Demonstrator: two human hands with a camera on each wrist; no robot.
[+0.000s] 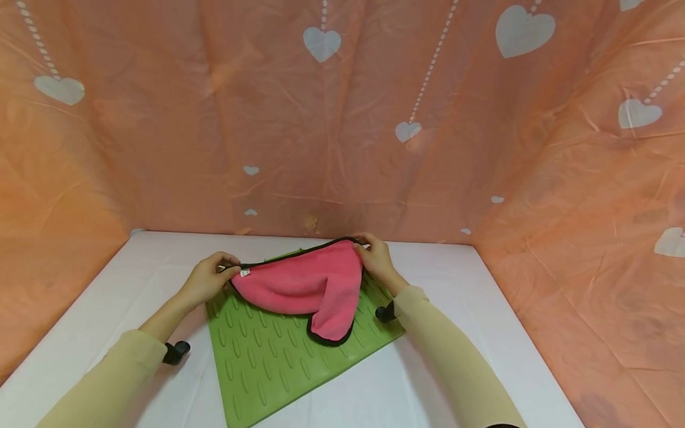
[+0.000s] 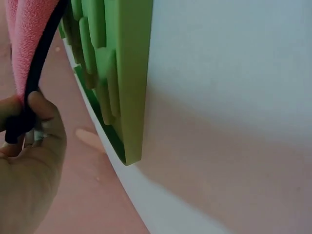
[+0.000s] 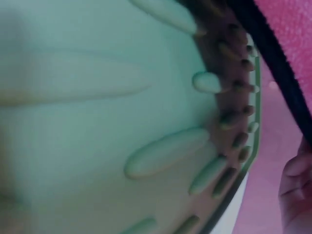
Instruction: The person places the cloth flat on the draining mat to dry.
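A pink fleecy cloth (image 1: 299,285) with black edging and a small white label (image 1: 245,273) is stretched between my two hands, one end drooping in a fold. My left hand (image 1: 206,279) pinches its left corner near the label; in the left wrist view that hand (image 2: 36,141) grips the black edging between thumb and fingers. At the upper right corner my right hand (image 1: 376,260) pinches the cloth. The right wrist view catches only part of the right hand (image 3: 296,195), beside the black edging (image 3: 275,58). Beneath the cloth lies a green ridged mat (image 1: 267,362).
The mat rests at an angle on a white tabletop (image 1: 176,255). Orange curtains (image 1: 278,119) with white hearts stand behind the table and on both sides. Each wrist carries a black camera mount, the left mount (image 1: 176,353) and the right mount (image 1: 385,312).
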